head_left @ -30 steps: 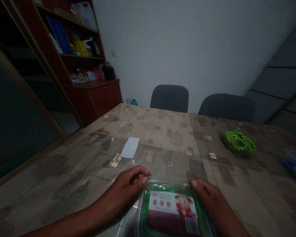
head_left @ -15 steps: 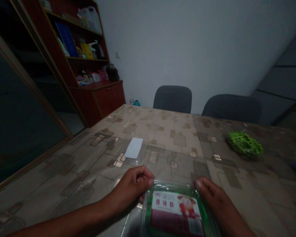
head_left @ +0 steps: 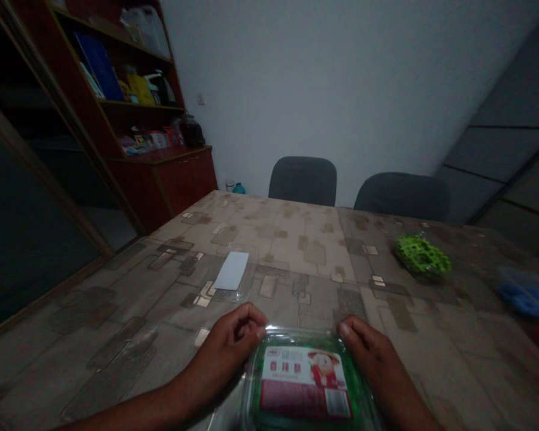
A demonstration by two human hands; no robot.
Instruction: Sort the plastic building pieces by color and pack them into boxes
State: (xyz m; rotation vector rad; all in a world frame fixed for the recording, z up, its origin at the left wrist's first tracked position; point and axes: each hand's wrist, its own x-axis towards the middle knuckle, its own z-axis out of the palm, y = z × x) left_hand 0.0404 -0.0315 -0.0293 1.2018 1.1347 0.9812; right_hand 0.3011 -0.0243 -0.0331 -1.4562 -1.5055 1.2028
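Note:
A clear plastic food box [head_left: 303, 383] with green contents and a white and maroon label on its lid lies in front of me at the table's near side. My left hand [head_left: 238, 338] pinches the box's far left corner between thumb and curled fingers. At the far right corner, my right hand [head_left: 363, 347] grips the rim with its thumb on top. The lid appears to sit on the box. The near edge of the box runs out of the picture.
Beyond my left hand a white card [head_left: 232, 270] lies on a clear plastic lid. Bright green items in clear plastic [head_left: 422, 256] rest on the patterned table [head_left: 314, 221]. Farther right is a blurred container with blue contents [head_left: 523, 293]. Two grey chairs [head_left: 302, 179] stand behind.
The view has turned slightly right, so everything sits further left and more of the blue container shows. Both hands keep hold of the box's far corners.

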